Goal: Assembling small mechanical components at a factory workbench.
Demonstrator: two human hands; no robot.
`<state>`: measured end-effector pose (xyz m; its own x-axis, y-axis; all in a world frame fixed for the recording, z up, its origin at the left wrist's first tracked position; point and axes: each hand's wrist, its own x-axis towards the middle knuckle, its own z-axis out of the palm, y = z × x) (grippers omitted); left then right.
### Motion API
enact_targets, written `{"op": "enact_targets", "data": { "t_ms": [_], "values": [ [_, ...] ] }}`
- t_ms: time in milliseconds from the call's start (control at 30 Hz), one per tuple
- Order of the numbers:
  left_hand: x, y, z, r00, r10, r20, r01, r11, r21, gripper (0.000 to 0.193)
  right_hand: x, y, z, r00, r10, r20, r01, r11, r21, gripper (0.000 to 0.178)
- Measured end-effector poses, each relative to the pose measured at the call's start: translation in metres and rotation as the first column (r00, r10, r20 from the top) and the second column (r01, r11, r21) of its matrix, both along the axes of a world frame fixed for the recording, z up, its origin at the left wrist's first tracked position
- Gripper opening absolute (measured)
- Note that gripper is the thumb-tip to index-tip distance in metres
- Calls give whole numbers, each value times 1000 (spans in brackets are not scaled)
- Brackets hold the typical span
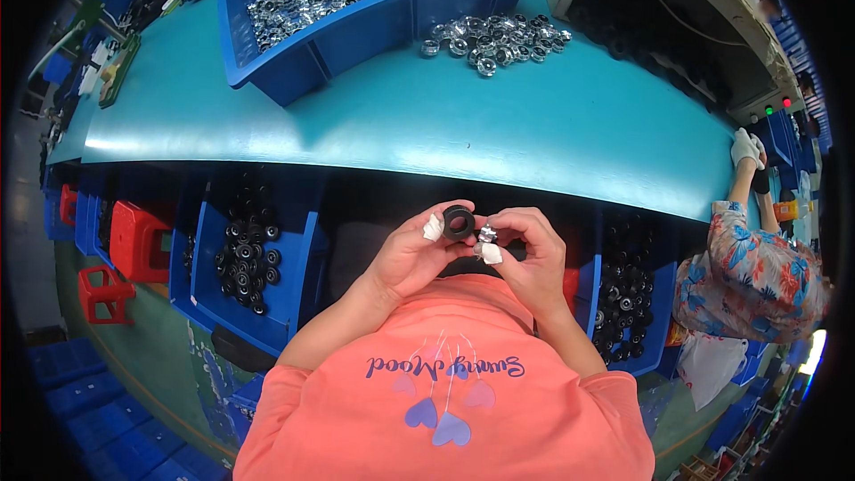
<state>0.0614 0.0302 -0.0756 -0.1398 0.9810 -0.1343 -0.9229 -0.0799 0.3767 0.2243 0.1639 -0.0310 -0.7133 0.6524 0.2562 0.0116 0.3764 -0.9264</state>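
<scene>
Close in front of my chest, my left hand point(405, 256) grips a black ring point(449, 218), like a small wheel tyre, between thumb and fingers. The ring's round hole faces up toward me. Beside it, my right hand point(536, 254) pinches a small shiny clear wheel hub point(487, 233). The ring and the hub are close together but look apart. White wrapping covers a fingertip on each hand.
A blue bin point(325, 49) of shiny clear hubs stands on the teal table point(383, 129), with a loose pile of hubs point(499, 38) beside it. Blue bins of black wheels point(245, 267) flank me. At the right, a co-worker's gloved hand point(746, 150) rests near the table edge.
</scene>
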Motion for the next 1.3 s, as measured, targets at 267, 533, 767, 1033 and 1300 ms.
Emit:
{"op": "enact_targets", "data": {
  "t_ms": [267, 533, 767, 1033, 1300],
  "values": [
    [0, -1, -2, 1000, 10, 5, -10, 1000, 28, 50, -13, -6, 13, 1000, -11, -4, 11, 987, 159, 33],
    [-4, -3, 8, 999, 36, -27, -36, 999, -3, 56, -4, 8, -6, 992, -44, -120, 15, 974, -228, 36],
    [2, -4, 3, 989, 79, -122, -81, 997, -5, 55, -10, -5, 11, 1000, 29, 5, -29, 997, 67, 34],
    [6, -7, 10, 966, 36, -254, -71, 989, -131, 42, -16, -12, 11, 994, 21, 110, -49, 965, 258, 34],
    [8, -7, 10, 952, 67, -298, -116, 982, -151, 43, -18, -16, 16, 997, -29, 74, 10, 971, 238, 34]
  ]
}}
